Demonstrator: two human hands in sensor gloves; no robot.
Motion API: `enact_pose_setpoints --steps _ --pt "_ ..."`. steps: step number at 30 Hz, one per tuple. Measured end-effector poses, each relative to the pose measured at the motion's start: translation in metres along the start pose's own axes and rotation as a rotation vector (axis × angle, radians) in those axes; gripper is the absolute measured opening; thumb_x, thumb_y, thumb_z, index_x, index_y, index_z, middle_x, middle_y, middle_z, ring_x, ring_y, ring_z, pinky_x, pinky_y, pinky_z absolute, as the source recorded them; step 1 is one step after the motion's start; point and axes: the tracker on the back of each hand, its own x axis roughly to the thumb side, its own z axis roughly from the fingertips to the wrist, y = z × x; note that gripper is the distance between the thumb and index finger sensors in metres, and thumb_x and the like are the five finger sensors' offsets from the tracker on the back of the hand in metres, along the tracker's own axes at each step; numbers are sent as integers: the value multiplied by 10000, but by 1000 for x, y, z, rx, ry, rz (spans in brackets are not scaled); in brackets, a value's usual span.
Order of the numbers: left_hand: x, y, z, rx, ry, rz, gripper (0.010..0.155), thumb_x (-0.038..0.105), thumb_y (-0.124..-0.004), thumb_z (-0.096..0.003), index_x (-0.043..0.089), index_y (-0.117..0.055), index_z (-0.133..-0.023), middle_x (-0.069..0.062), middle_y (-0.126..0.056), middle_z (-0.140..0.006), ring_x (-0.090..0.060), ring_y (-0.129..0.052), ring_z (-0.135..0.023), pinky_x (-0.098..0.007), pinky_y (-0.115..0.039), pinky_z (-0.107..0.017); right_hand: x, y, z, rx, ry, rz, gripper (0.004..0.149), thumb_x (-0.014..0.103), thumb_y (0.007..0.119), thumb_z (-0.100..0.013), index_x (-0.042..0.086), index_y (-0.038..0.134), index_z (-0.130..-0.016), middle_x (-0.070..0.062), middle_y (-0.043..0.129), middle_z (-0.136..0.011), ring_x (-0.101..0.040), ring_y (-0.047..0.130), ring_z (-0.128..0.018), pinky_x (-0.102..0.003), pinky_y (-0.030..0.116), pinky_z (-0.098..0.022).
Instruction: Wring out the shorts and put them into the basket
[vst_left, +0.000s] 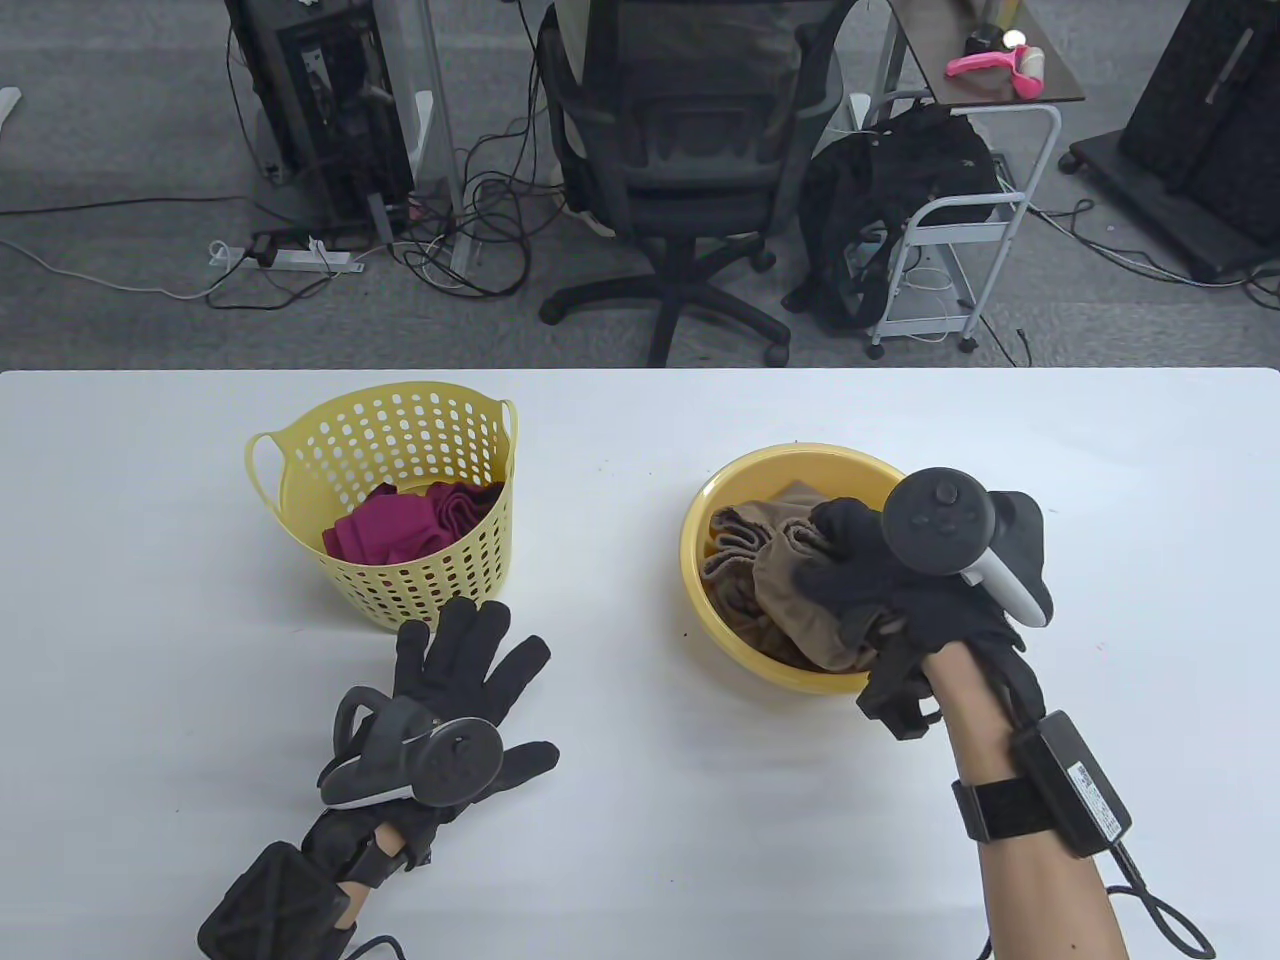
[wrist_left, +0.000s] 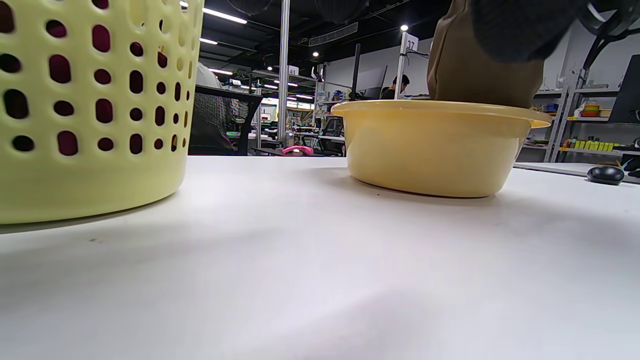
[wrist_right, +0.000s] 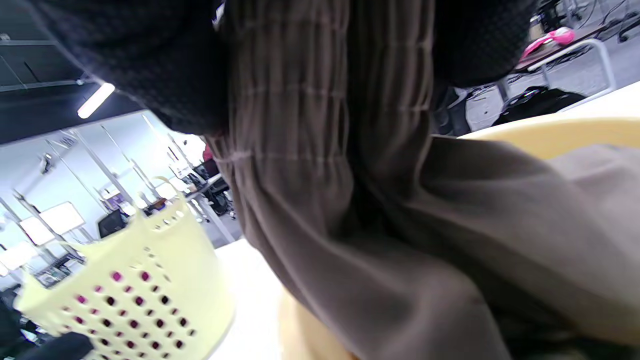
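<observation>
Brown shorts (vst_left: 775, 580) lie bunched in a yellow basin (vst_left: 700, 500) right of the table's middle. My right hand (vst_left: 850, 570) reaches into the basin and grips the shorts; in the right wrist view the brown cloth (wrist_right: 350, 200) hangs from the gloved fingers (wrist_right: 150, 65) above the basin rim (wrist_right: 575, 130). The left wrist view shows the cloth (wrist_left: 475, 65) rising out of the basin (wrist_left: 430, 150). My left hand (vst_left: 470, 680) rests flat on the table, fingers spread, just in front of the yellow perforated basket (vst_left: 400, 440), holding nothing.
The basket (wrist_left: 75, 125) holds dark red cloth (vst_left: 400, 520). The white table (vst_left: 640, 800) ends at its far edge, with an office chair (vst_left: 680, 150), a cart (vst_left: 960, 210) and cables on the floor behind. A dark mouse-like object (wrist_left: 605, 174) lies far off.
</observation>
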Motion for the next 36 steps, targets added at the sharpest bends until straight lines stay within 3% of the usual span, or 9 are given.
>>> enact_pose_setpoints --steps 22,36 --pt "-1 0 0 -1 5 -3 915 691 -700 -506 195 -327 -1178 -364 -246 -1232 -678 -270 -1096 -828 -249 -633 41 -36 4 -65 -125 -485 656 510 879 -497 62 681 -934 -173 857 -833 -412 931 -696 -501 814 -537" --pt "-3 1 0 4 12 0 919 688 -703 -506 192 -321 -1178 -361 -248 -1233 -675 -271 -1097 -827 -252 -634 93 -34 -3 -53 -231 -743 653 513 869 -515 62 669 -943 -170 850 -839 -405 928 -703 -492 814 -543"
